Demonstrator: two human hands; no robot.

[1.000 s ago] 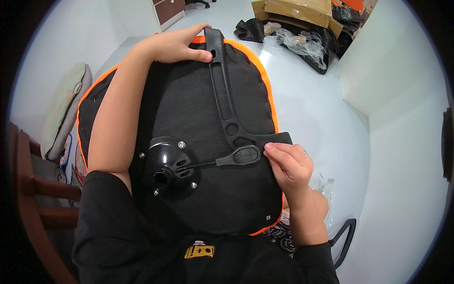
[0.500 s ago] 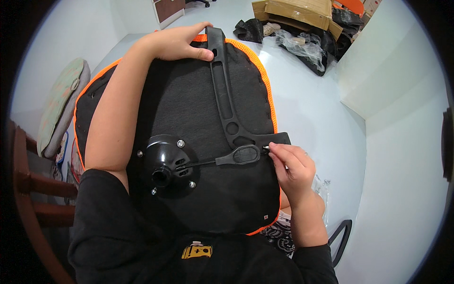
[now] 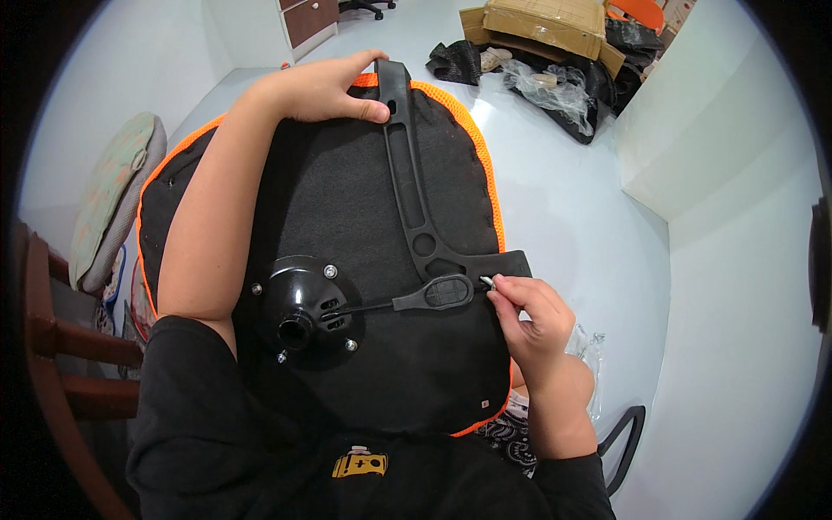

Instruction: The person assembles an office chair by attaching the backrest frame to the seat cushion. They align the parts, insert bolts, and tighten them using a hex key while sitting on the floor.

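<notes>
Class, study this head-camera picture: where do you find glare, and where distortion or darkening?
Head view: a glossy highlight on the black dome; pale sheen on the floor; toward the left rim, the brown frame appears bowed and dim; the corners fall to black.

Home or office room: drawer cabinet [image 3: 310, 28], wheeled chair base [image 3: 362, 7]
</notes>
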